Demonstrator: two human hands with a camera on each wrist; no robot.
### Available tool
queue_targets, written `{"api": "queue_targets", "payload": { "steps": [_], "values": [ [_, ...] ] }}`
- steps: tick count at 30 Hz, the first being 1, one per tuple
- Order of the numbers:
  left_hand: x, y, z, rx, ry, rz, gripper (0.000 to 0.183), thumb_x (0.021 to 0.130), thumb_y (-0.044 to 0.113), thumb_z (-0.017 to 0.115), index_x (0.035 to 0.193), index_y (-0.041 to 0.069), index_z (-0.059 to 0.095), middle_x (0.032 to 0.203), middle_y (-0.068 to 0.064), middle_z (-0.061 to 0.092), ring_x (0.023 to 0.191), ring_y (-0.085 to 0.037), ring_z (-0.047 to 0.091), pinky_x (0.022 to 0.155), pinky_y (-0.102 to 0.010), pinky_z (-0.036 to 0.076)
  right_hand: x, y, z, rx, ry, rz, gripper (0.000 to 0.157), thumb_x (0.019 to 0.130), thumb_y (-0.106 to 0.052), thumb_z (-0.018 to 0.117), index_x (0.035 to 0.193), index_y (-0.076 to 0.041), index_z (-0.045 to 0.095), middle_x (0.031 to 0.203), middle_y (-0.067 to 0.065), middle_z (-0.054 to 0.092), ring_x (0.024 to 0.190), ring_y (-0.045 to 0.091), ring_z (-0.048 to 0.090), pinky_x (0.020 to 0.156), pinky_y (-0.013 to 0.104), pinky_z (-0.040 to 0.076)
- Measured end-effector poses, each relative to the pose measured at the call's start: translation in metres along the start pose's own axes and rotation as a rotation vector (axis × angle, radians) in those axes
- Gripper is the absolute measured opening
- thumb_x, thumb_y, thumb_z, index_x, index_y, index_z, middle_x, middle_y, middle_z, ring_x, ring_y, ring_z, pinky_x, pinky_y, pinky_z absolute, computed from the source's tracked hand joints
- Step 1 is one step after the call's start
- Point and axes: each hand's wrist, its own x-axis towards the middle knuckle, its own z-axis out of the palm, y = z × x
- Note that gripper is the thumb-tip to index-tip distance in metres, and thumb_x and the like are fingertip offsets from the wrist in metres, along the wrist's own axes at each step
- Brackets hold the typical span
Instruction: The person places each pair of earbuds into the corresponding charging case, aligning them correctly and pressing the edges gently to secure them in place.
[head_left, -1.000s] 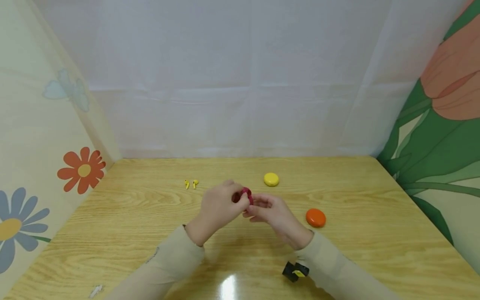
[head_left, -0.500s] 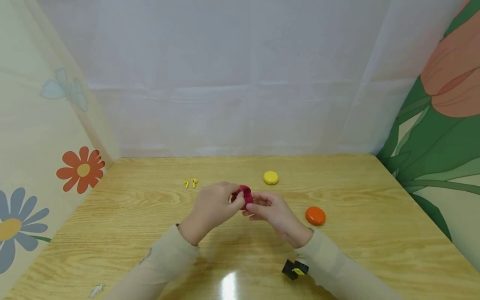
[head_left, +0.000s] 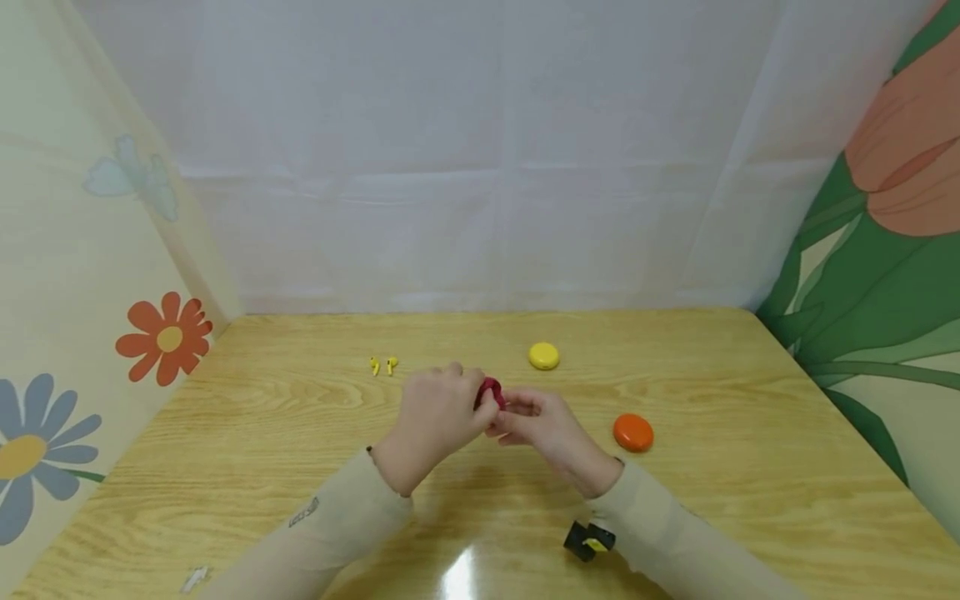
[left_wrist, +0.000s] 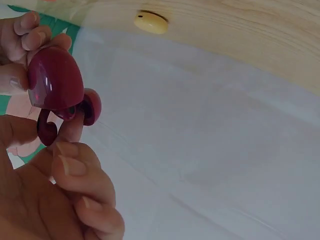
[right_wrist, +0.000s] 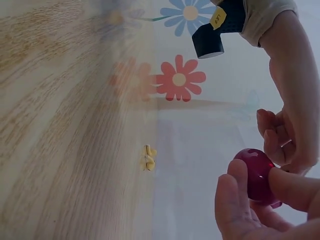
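A dark red earbud case (head_left: pixel 491 390) with its lid raised is held up off the table. My right hand (head_left: pixel 551 432) grips its rounded body (right_wrist: pixel 257 175) between thumb and fingers. My left hand (head_left: pixel 438 421) meets it from the other side. In the left wrist view a dark red earbud (left_wrist: pixel 47 132) is at the case's mouth, pinched between the left thumb and index finger. The lid (left_wrist: pixel 92 107) sits beyond that index finger. Most of the case's inside is hidden by the left fingers.
Two yellow earbuds (head_left: pixel 383 366) lie at the back left of the wooden table (head_left: pixel 285 417). A yellow round case (head_left: pixel 543 356) stands at the back, and an orange round case (head_left: pixel 633 432) lies right of my right hand. A black wrist device (head_left: pixel 589 541) hangs below the right sleeve.
My left hand shifted slightly left half a second ago, baring more of the case, then came back right over it. The right hand keeps its grip and has hardly moved.
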Motion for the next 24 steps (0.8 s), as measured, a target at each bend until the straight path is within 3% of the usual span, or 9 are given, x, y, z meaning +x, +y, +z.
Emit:
{"api": "queue_targets", "payload": {
  "steps": [5, 10, 16, 20, 24],
  "values": [
    [-0.004, 0.0, 0.003, 0.018, 0.02, 0.01, 0.022, 0.084, 0.023, 0.066, 0.067, 0.012, 0.058, 0.05, 0.001, 0.039, 0.04, -0.009, 0.028, 0.035, -0.022, 0.024, 0.0, 0.0, 0.0, 0.011, 0.025, 0.01, 0.033, 0.097, -0.002, 0.057, 0.125, 0.016, 0.054, 0.105, 0.018, 0.069, 0.088, 0.02, 0.069, 0.081, 0.038, 0.055],
    [-0.006, 0.0, 0.009, 0.057, 0.075, 0.001, 0.028, 0.086, 0.026, 0.067, 0.065, 0.013, 0.056, 0.051, -0.001, 0.04, 0.038, -0.011, 0.029, 0.034, -0.023, 0.027, 0.0, 0.002, 0.0, 0.014, -0.003, -0.001, 0.033, 0.097, -0.003, 0.058, 0.124, 0.015, 0.055, 0.107, 0.019, 0.069, 0.089, 0.02, 0.069, 0.081, 0.039, 0.055],
    [-0.006, -0.004, 0.013, -0.005, 0.092, 0.023, 0.02, 0.082, 0.02, 0.067, 0.069, 0.011, 0.055, 0.056, -0.002, 0.042, 0.038, -0.01, 0.032, 0.033, -0.024, 0.032, 0.0, 0.001, 0.001, 0.012, -0.014, -0.003, 0.033, 0.097, -0.005, 0.059, 0.124, 0.014, 0.055, 0.108, 0.02, 0.068, 0.09, 0.021, 0.069, 0.082, 0.038, 0.055],
    [-0.005, -0.008, 0.012, -0.082, 0.038, 0.036, 0.015, 0.084, 0.019, 0.066, 0.079, 0.007, 0.058, 0.062, -0.004, 0.046, 0.039, -0.011, 0.036, 0.034, -0.025, 0.035, 0.0, -0.001, 0.001, 0.013, 0.003, 0.015, 0.033, 0.097, -0.004, 0.058, 0.125, 0.013, 0.055, 0.108, 0.019, 0.068, 0.089, 0.02, 0.069, 0.081, 0.036, 0.055],
    [-0.004, -0.012, 0.006, -0.201, -0.084, 0.005, 0.013, 0.09, 0.017, 0.062, 0.086, 0.006, 0.058, 0.068, -0.006, 0.048, 0.044, -0.012, 0.04, 0.038, -0.025, 0.038, 0.0, -0.002, 0.001, 0.01, 0.004, 0.017, 0.032, 0.096, -0.003, 0.059, 0.123, 0.013, 0.056, 0.108, 0.02, 0.069, 0.089, 0.02, 0.069, 0.08, 0.035, 0.055]
  ]
}}
